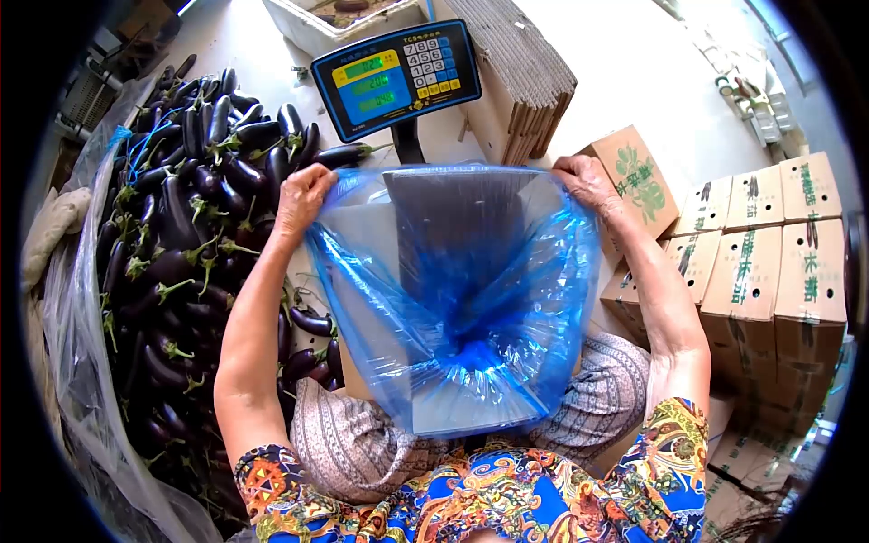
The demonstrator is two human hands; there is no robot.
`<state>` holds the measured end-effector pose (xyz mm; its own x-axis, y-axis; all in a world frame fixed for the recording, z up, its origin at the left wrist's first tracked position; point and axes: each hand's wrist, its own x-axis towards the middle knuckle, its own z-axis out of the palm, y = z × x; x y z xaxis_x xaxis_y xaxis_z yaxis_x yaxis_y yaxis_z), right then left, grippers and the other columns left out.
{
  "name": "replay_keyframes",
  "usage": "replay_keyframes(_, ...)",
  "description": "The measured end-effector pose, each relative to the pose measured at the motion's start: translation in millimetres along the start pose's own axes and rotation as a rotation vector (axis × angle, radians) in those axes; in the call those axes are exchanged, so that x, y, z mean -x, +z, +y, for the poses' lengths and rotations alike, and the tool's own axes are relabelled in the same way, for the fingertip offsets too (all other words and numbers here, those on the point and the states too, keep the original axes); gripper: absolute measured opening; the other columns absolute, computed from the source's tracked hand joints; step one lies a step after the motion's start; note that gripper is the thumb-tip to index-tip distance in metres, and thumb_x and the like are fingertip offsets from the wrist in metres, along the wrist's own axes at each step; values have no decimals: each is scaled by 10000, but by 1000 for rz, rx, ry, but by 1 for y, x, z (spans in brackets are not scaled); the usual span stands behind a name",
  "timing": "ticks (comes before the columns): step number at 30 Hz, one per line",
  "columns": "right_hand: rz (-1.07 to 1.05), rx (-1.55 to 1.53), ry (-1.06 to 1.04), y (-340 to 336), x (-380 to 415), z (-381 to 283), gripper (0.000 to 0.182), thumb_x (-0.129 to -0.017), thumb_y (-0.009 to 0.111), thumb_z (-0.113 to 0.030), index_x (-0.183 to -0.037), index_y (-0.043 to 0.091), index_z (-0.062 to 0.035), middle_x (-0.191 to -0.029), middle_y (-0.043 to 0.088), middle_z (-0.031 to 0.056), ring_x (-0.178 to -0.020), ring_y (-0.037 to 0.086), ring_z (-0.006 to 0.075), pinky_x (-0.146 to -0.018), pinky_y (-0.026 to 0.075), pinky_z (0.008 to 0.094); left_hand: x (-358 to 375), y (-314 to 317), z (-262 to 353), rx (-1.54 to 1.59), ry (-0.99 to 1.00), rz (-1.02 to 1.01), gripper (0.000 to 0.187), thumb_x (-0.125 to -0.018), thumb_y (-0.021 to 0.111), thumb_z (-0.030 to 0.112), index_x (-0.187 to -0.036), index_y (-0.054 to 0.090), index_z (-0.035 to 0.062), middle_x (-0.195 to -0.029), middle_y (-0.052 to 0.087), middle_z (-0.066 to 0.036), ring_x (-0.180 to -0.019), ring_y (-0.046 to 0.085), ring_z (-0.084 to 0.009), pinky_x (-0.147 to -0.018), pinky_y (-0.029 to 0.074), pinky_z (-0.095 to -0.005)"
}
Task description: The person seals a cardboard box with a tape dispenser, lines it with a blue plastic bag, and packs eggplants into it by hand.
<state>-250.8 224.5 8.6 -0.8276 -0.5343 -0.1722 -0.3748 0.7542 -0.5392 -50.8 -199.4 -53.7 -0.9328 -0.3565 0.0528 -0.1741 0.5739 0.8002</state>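
A blue plastic bag [453, 308] is stretched wide between my two hands, its mouth spread and its middle sunk into a funnel. My left hand [306, 195] pinches the bag's far left corner. Gripping the far right corner is my right hand [587, 183]. Through the thin film a grey, flat-sided shape shows under the bag; I cannot make out exactly what it is. Just beyond the bag stands a digital scale display [396, 80] with lit green readouts. Close to my left arm lies a large heap of eggplants [181, 244].
Clear plastic sheeting [86, 299] borders the heap on the left. Flattened cardboard [511, 81] is stacked behind the scale. Printed cartons [742, 262] are piled on the right, and one carton [634, 181] stands near my right hand. A white foam box [344, 23] sits at the top.
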Motion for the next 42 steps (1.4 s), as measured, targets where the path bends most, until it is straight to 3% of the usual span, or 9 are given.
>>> replay_keyframes(5, -187, -91, 204, 9, 34, 60, 340, -838, 644, -315, -994, 710, -20, -875, 709, 186, -818, 695, 277, -759, 523, 375, 61, 35, -46, 457, -211, -257, 235, -913, 625, 194, -970, 685, -26, -845, 692, -20, -791, 575, -92, -736, 492, -291)
replay_keyframes(8, -268, 143, 191, 14, 74, 96, 342, -832, 652, -355, -976, 698, -48, -905, 695, 217, -896, 680, 377, -771, 521, 427, 95, 28, -73, -292, -270, -300, 237, -897, 631, 207, -1002, 698, 6, -833, 711, -80, -752, 628, -144, -722, 520, -328)
replay_keyframes(10, -123, 360, 134, 18, 104, 113, 324, -828, 661, -360, -966, 678, -67, -850, 664, 232, -884, 659, 413, -756, 516, 483, 113, 22, -109, 115, -309, -168, 219, -902, 637, 195, -997, 694, 6, -745, 669, -57, -663, 618, -121, -621, 508, -286)
replay_keyframes(14, 98, 161, 31, -16, 144, 86, 196, -867, 648, -226, -931, 674, -42, -788, 683, 179, -754, 679, 328, -685, 524, 389, 133, -42, 23, 240, -381, -145, 169, -924, 618, 132, -1030, 661, 6, -791, 627, -7, -648, 548, -73, -613, 478, -232)
replay_keyframes(18, 119, 215, 61, -56, 175, 27, 118, -876, 641, -116, -879, 641, 2, -718, 658, 136, -662, 649, 198, -637, 504, 315, 164, -61, 93, 186, -136, -319, 224, -827, 692, 42, -1043, 642, 4, -852, 603, -14, -716, 564, -77, -661, 484, -233)
replay_keyframes(22, -157, 119, -227, -65, 216, -47, 105, -848, 678, -96, -870, 629, -6, -762, 630, 134, -689, 632, 251, -656, 512, 365, 186, -57, 139, -134, 181, -564, 336, -700, 729, 0, -1021, 630, 14, -888, 587, -61, -770, 605, -155, -672, 511, -276)
replay_keyframes(29, -183, 200, -259, -24, 278, -77, 142, -865, 664, -160, -953, 594, -72, -891, 600, 140, -828, 622, 356, -707, 510, 442, 203, -55, 114, -242, -114, -565, 340, -793, 722, 106, -1087, 596, -10, -948, 622, -130, -730, 628, -186, -652, 525, -325)
replay_keyframes(33, -124, 347, -264, 6, 291, -58, 295, -780, 684, -49, -1040, 545, -67, -991, 553, 150, -853, 635, 351, -721, 542, 439, 213, -46, 105, -396, 251, -485, 640, -703, 780, 100, -1284, 513, 84, -1169, 544, -157, -1066, 557, -339, -908, 480, -400)
replay_keyframes(42, -197, -73, -476, 27, 285, -53, 164, -811, 581, -9, -956, 643, -54, -846, 645, 105, -762, 662, 285, -673, 536, 337, 204, -35, 84, -249, 362, -648, 123, -739, 668, 33, -817, 581, -8, -878, 565, -124, -842, 575, -328, -748, 484, -391)
